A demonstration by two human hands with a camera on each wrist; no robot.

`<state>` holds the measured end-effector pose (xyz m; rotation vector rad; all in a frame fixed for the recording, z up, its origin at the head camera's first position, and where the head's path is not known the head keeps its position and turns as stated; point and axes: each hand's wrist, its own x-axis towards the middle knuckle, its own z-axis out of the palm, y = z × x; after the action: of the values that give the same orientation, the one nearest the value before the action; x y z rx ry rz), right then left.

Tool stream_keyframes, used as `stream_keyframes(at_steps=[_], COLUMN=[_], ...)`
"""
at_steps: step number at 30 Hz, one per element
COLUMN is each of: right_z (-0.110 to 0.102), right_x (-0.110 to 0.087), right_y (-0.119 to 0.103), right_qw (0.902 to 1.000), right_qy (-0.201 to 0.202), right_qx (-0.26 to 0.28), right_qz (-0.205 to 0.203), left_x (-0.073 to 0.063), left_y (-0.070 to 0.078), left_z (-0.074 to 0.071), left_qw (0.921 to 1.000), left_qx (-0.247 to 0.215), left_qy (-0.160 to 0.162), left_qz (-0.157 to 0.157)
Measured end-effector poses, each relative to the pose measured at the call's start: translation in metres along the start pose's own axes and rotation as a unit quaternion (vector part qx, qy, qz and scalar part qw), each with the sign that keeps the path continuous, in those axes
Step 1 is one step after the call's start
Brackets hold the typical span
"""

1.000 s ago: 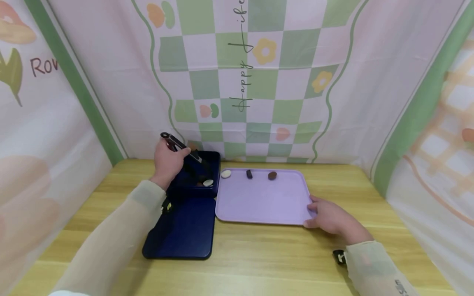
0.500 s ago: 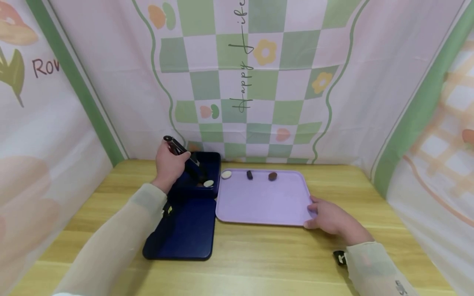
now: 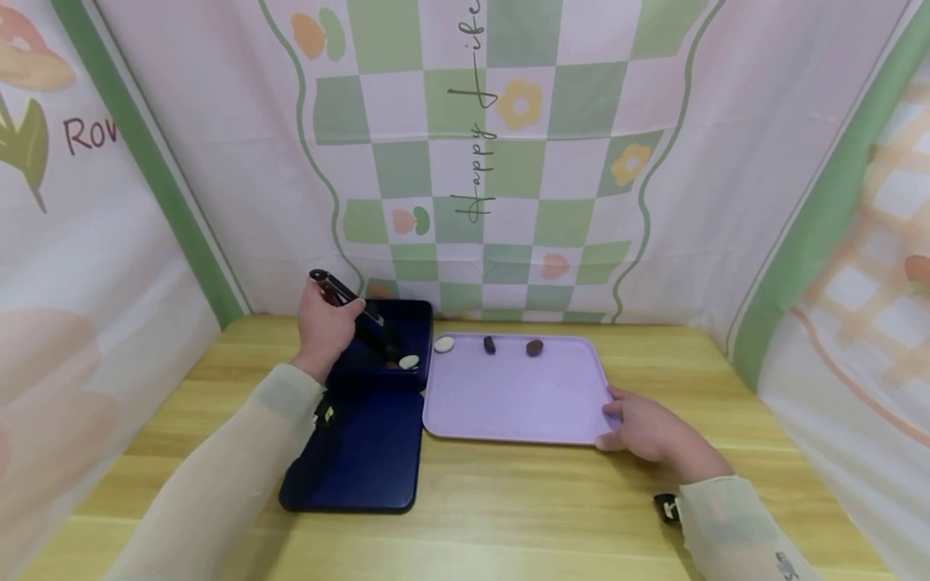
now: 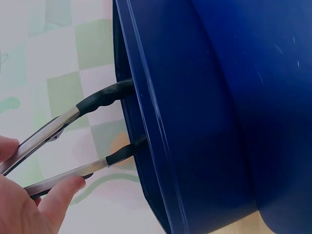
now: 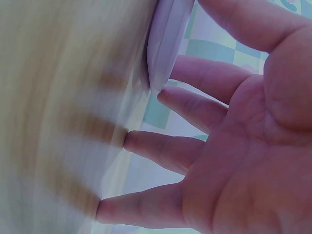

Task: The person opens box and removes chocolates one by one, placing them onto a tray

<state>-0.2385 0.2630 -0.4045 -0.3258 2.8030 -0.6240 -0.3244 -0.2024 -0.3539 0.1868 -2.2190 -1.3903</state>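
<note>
The person's left hand [image 3: 323, 329] pinches black-and-silver metal tongs [image 3: 347, 295] between thumb and fingers. Their arms stand parted, black ends reaching into a dark blue rectangular box [image 3: 378, 379]; I can't tell whether the tips touch anything. Near them in the box lies a flat white oval piece [image 3: 409, 362]. The right hand [image 3: 645, 423], fingers spread and nearly straight, touches the near right corner of a lilac rectangular tray [image 3: 516, 403]. Three small pieces, white, black and brown, line its far side.
</note>
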Motion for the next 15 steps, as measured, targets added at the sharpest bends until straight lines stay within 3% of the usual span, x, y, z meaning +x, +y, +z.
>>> stream_keyframes(at_steps=[5, 10, 15], right_z=[0.000, 0.000, -0.001], right_x=[0.000, 0.000, 0.000], right_y=[-0.001, -0.001, -0.002], right_qw=[1.0000, 1.0000, 1.0000], right_qy=[-0.001, -0.001, -0.002], right_qx=[0.000, 0.002, -0.003], right_qz=[0.004, 0.003, 0.003], left_x=[0.003, 0.010, 0.015], left_y=[-0.006, -0.013, -0.017], left_z=[-0.006, -0.015, -0.023], left_qw=[0.9993, 0.9936, 0.9826], left_qx=[-0.022, -0.067, -0.114], left_qy=[0.028, 0.046, 0.060], left_qz=[-0.013, -0.078, -0.134])
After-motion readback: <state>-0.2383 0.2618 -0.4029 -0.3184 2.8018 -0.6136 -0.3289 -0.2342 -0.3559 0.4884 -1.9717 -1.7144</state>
